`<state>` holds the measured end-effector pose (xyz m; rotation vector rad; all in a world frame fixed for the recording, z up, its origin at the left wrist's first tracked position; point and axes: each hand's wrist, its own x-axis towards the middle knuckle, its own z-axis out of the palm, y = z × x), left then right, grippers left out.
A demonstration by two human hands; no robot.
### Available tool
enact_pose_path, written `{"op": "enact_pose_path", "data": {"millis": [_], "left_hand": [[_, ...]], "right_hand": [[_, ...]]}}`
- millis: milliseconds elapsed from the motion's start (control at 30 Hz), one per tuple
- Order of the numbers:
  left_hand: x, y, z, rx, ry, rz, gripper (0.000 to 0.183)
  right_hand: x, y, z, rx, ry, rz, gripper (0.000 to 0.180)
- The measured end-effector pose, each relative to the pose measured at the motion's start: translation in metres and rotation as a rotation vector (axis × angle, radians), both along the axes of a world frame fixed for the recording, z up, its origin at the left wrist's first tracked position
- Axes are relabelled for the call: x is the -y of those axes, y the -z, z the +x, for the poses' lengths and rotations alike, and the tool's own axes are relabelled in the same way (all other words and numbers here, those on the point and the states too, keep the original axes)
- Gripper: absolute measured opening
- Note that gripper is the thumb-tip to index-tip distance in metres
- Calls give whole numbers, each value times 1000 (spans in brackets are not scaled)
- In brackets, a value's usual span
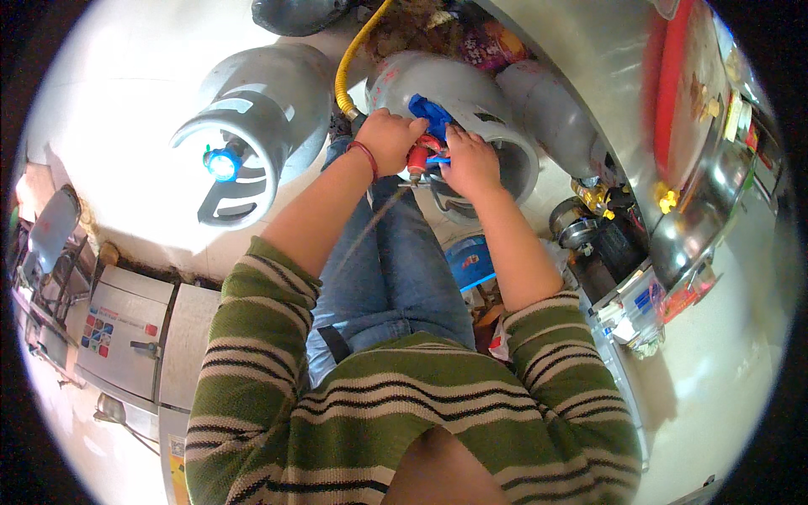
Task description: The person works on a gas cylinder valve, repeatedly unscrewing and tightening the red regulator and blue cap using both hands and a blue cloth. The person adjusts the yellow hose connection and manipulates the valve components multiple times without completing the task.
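Both my hands are at the top of a grey gas cylinder (435,79) with a cut-out collar. A red gas regulator (417,158) with a small metal T-handle sits between them. My left hand (388,139), with a red band at its wrist, grips the regulator's hose side, where a yellow corrugated hose (344,76) ends in a dark fitting. My right hand (470,161) is at the regulator's other side, its fingers curled by the blue valve handwheel and a blue piece (429,110); what exactly it grips is partly hidden.
Another grey cylinder (297,95) with a blue valve (222,165) stands at the left. A third cylinder (543,107) is beside the right hand's side, under a steel counter edge (568,63). Pots (571,224) and a blue basin (470,262) lie lower right; a metal cabinet (123,334) stands lower left.
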<state>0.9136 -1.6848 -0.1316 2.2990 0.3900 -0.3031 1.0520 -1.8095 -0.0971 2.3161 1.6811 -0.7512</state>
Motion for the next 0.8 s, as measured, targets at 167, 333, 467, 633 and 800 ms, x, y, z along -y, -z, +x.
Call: {"op": "enact_pose_path", "data": {"millis": [167,333,467,633,800], "left_hand": [[1,4,-1,-3,15,8,35],[1,-1,0,8,-12,-15,35],[2,5,-2,5,10,25,48],[0,0,0,-15,20,22,40],[1,3,-1,2,11,25,36]], "right_hand": [[-26,-14,-1,-12,116,-400,24],[12,6,-12,199,-27,-23,22],[7,-10,-13,103,16,52,40],[-3,-4,5,-150,62,-69,50],[-3,6,9,-220,145,-103,23]]}}
